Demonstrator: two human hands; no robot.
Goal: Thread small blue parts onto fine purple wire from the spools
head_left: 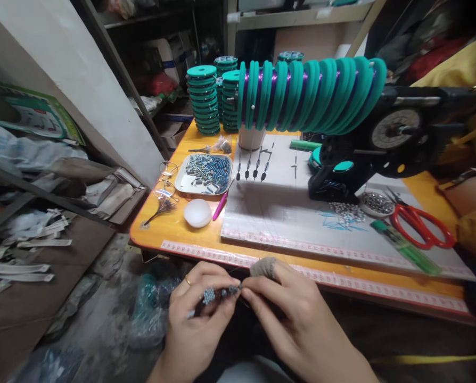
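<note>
Below the table's front edge, my left hand [196, 319] is closed round a small bundle of blue-grey beaded pieces [212, 294]. A ring sits on one of its fingers. My right hand [289, 314] pinches the right end of the same bundle, thumb and forefinger pressed together. A beige fabric cover [263, 267] is on one right fingertip. Both hands touch each other at the bundle. A thin thread seems to run from the bundle, too fine to follow.
On the orange table [190, 234] lie a white cutting mat [286, 213], a tray of blue-grey tubes [204, 174], a white round lump [197, 213], a pink tool [220, 205], red scissors [419, 223], stacked teal spools [203, 98] and a black winder [382, 143] with teal spools. Another person in yellow [467, 69] sits at right.
</note>
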